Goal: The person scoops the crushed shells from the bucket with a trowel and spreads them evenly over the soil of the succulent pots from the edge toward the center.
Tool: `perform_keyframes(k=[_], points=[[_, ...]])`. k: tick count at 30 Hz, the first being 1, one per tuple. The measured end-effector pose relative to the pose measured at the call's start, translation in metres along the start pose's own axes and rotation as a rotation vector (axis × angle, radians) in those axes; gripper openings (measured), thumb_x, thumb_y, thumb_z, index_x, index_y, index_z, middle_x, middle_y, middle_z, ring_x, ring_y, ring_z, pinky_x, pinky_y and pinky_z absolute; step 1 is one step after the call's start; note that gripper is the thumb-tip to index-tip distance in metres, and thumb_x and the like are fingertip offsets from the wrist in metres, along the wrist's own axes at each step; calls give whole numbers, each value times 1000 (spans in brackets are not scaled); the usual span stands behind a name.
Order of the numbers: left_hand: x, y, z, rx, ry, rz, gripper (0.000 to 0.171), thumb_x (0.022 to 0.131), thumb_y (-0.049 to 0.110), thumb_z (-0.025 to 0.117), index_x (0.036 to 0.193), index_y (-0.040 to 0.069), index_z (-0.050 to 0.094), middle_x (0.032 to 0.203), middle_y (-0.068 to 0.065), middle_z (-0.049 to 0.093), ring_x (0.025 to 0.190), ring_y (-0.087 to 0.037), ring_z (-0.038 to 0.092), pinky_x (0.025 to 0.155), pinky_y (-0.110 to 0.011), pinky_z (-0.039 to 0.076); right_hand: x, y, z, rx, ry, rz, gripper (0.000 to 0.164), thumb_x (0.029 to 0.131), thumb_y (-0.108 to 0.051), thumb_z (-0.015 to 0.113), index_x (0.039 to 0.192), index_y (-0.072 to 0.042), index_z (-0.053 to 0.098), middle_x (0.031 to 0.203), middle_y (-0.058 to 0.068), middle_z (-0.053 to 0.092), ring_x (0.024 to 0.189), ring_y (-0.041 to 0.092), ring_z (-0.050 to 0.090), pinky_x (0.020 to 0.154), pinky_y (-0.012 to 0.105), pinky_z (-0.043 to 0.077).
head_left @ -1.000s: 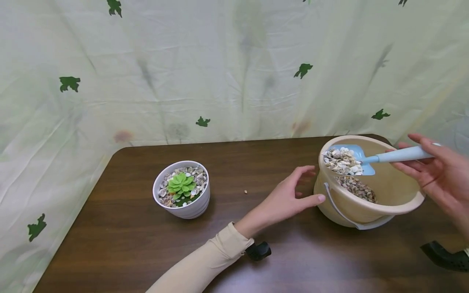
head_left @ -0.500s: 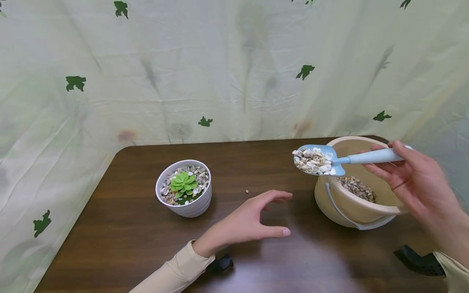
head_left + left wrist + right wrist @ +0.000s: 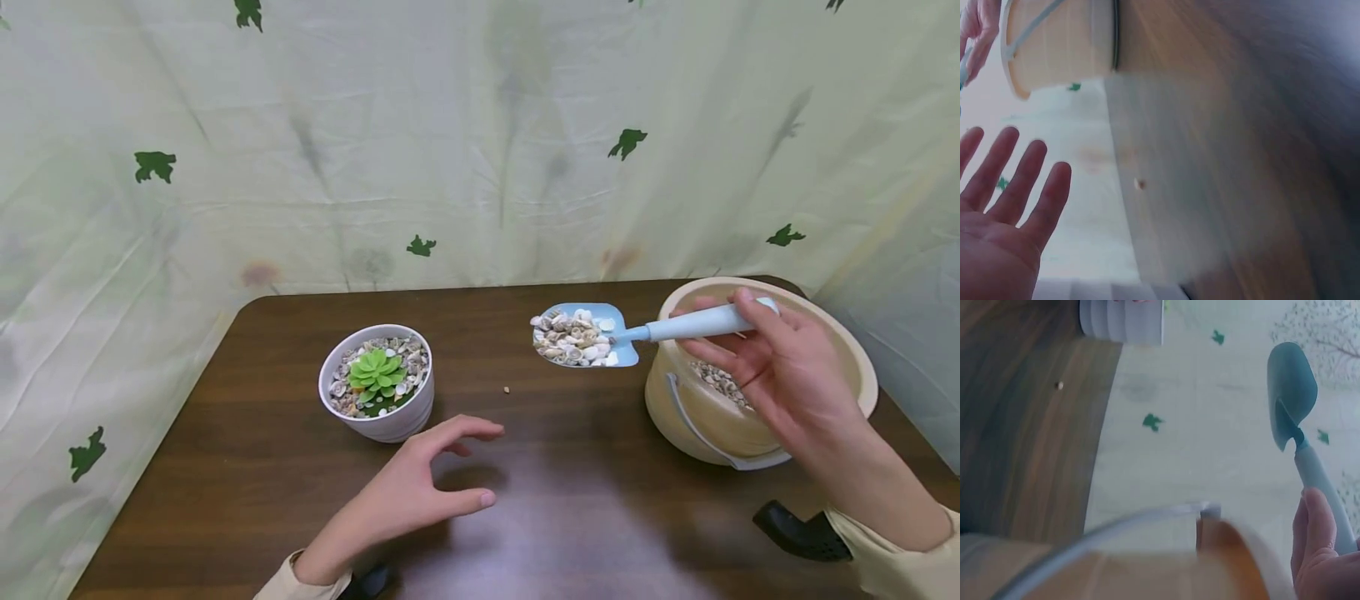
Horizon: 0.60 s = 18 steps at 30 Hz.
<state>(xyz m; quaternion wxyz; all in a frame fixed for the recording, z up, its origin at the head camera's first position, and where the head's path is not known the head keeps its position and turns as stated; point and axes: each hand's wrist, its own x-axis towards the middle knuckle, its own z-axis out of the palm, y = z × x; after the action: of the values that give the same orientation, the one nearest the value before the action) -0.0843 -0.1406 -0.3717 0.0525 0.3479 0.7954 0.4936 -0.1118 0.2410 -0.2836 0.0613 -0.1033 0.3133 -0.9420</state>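
My right hand grips the pale blue handle of a small trowel, whose blade carries a heap of small shells above the table. The right wrist view catches the underside of the trowel. Behind and below that hand stands a beige bucket with more shells inside, partly hidden by the hand. My left hand hovers over the table with fingers spread and nothing in them. It is near a white pot that holds a green succulent set among shells.
A single shell lies on the dark wooden table between pot and bucket. The bucket's pale handle hangs down its front side. Behind the table hangs a light curtain with green leaf shapes.
My right hand has carried the loaded trowel left, from over the bucket to over the table. My left hand has moved left and nearer to me, away from the bucket toward the pot.
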Motion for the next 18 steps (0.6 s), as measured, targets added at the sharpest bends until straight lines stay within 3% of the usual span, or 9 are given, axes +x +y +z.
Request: perform_keyframes(k=[5, 9, 12, 18], points=[[-25, -7, -15, 9, 71, 1, 47, 82, 15, 81, 126, 21, 63, 122, 5, 64, 111, -15, 58, 93, -34, 46, 5, 16, 12, -93, -27, 13, 28, 106, -5, 40, 109, 11, 62, 109, 25, 67, 110, 37, 63, 90, 51, 45], [-48, -12, -31, 37, 170, -27, 43, 83, 8, 79, 121, 22, 65, 116, 2, 66, 107, -17, 60, 92, -28, 46, 7, 34, 20, -129, 2, 6, 23, 104, -4, 44, 97, 7, 63, 105, 23, 67, 109, 36, 64, 89, 51, 47], [-63, -15, -44, 37, 252, -45, 36, 83, 1, 77, 114, 16, 67, 108, -4, 68, 100, -19, 62, 88, -25, 47, 9, 48, 24, -170, 23, -2, 20, 104, -5, 47, 91, 3, 59, 103, 21, 68, 109, 35, 64, 88, 50, 48], [-84, -18, -68, 87, 419, -159, 20, 85, -3, 74, 100, 8, 68, 95, -2, 68, 89, -16, 63, 80, -23, 50, 13, 74, 30, -242, 59, -10, 13, 102, -7, 51, 95, -1, 59, 104, 19, 69, 109, 35, 64, 87, 49, 49]])
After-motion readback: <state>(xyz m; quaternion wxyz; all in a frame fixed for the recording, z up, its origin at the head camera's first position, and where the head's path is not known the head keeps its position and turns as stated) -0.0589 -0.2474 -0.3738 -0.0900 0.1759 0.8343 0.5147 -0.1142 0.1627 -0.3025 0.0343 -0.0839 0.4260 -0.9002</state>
